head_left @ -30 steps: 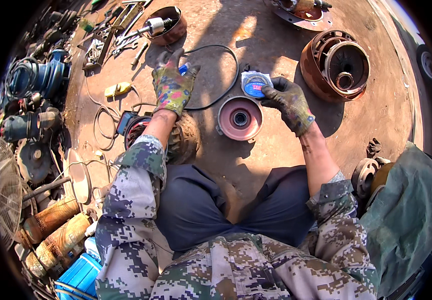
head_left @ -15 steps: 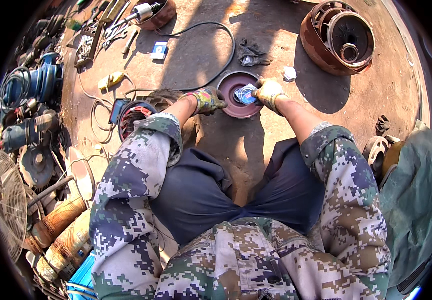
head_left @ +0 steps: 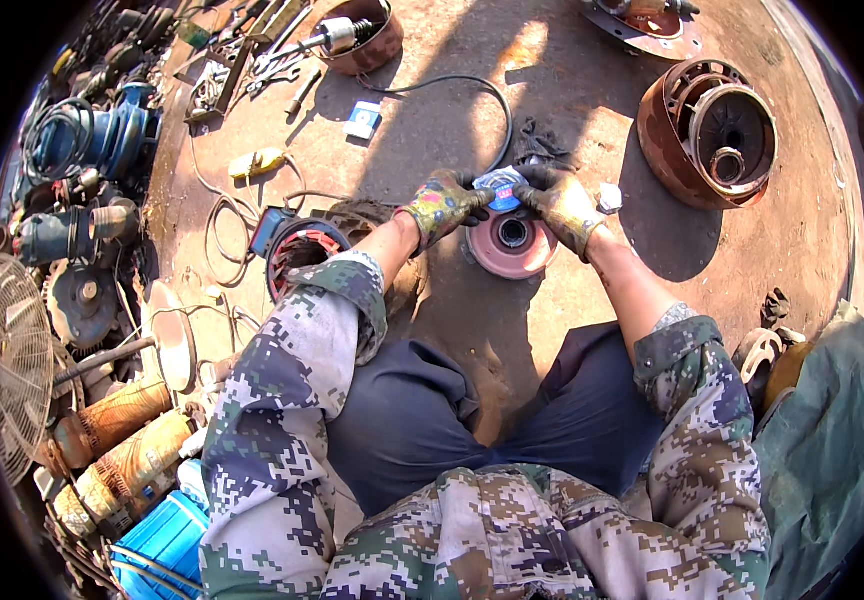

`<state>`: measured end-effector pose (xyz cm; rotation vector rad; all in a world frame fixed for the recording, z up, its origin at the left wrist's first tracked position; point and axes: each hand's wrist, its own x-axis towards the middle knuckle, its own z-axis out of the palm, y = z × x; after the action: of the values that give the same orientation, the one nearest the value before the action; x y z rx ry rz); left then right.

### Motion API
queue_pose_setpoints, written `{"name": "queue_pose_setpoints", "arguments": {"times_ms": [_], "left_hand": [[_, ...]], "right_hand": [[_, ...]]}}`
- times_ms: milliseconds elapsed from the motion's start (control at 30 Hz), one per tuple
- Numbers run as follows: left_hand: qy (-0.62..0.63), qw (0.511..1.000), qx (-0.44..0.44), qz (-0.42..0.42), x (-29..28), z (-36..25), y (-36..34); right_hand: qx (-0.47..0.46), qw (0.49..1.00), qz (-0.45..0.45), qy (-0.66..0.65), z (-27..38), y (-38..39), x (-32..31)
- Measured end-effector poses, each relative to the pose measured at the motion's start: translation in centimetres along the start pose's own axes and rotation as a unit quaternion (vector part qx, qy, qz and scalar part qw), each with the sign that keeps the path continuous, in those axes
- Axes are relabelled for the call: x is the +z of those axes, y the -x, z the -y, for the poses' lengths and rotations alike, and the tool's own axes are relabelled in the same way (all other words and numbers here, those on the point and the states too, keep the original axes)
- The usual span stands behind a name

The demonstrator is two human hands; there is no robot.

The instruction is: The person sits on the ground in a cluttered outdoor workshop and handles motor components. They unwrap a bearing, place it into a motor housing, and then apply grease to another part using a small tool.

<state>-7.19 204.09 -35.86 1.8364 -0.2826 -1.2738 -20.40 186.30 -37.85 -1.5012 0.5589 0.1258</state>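
From here, the left hand (head_left: 449,208) and right hand (head_left: 560,208) pinch a blue-and-white packet (head_left: 500,190) between gloved fingertips, above the pink housing's (head_left: 514,263) far rim. Brown ground (head_left: 577,295) surrounds that housing; a rusty casing (head_left: 668,155) stands beyond its right.

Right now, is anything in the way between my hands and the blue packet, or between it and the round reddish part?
Nothing visible: your left hand and right hand both meet the blue packet directly. In this view it overlaps the far rim of the round reddish part, with no other object seen between them.
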Motion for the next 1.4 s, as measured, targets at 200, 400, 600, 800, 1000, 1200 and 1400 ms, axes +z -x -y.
{"name": "queue_pose_setpoints", "arguments": {"times_ms": [200,400,600,800,1000,1200,1400], "left_hand": [[-0.040,0.999,-0.010,-0.034,0.3,-2.2,0.4],[0.009,0.999,0.000,-0.050,0.9,-2.9,0.9],[0.006,0.990,0.046,-0.133,5.0,-9.2,7.2],[-0.012,0.974,0.027,-0.224,6.9,-7.4,8.3],[0.242,0.963,0.054,-0.107,6.1,-10.5,8.1],[0.168,0.983,0.028,-0.063,5.8,-9.3,5.6],[0.306,0.945,0.118,-0.015,6.9,-8.0,4.3]], "right_hand": [[0.020,0.993,0.021,-0.114,1.4,1.0,-0.4],[0.010,0.966,0.067,-0.249,1.5,0.9,-0.8],[-0.036,0.948,0.106,-0.298,0.6,0.8,-1.9],[-0.098,0.957,0.122,-0.245,2.4,2.0,-1.5],[-0.125,0.977,0.079,-0.156,5.1,3.2,-1.9],[-0.184,0.982,0.037,-0.003,6.3,4.3,-2.2],[-0.170,0.985,0.019,0.038,6.0,4.3,-1.8]]}}
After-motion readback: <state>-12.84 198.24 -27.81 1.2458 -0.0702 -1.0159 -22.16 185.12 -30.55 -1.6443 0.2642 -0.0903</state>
